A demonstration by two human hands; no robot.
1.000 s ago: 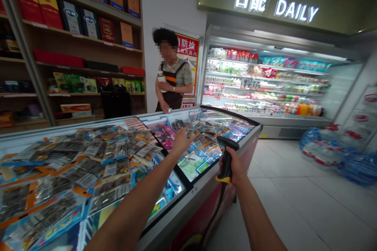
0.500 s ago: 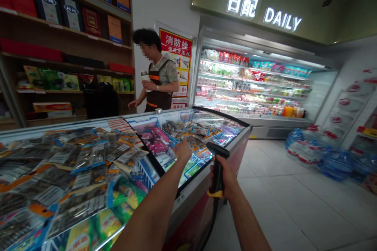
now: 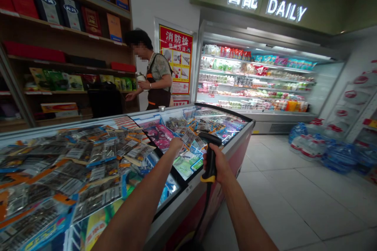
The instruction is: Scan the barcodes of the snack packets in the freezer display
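Note:
My right hand (image 3: 219, 163) is wrapped around the handle of a black and yellow barcode scanner (image 3: 211, 160). Its head points over the chest freezer (image 3: 196, 182), and a cable hangs down from the grip. My left hand (image 3: 176, 144) reaches over the freezer with its fingers closed at the edge of a small snack packet (image 3: 188, 137) with a pale label; the fingertips are partly hidden. More dark packets with orange and blue edges (image 3: 100, 151) lie heaped on the glass at left. Below my left hand, green packages (image 3: 186, 163) show through the freezer top.
Across the freezer, a person in an apron (image 3: 157, 74) holds a bottle. A small metal cup (image 3: 161, 108) stands on the far rim. Stocked shelves (image 3: 73, 62) line the left, a refrigerated display (image 3: 253, 82) the back. Water bottles (image 3: 338, 157) stand on the right floor.
My left hand has drawn slightly left and its fingers have closed at a packet. The scanner has shifted a little left and up. The person opposite has moved slightly left.

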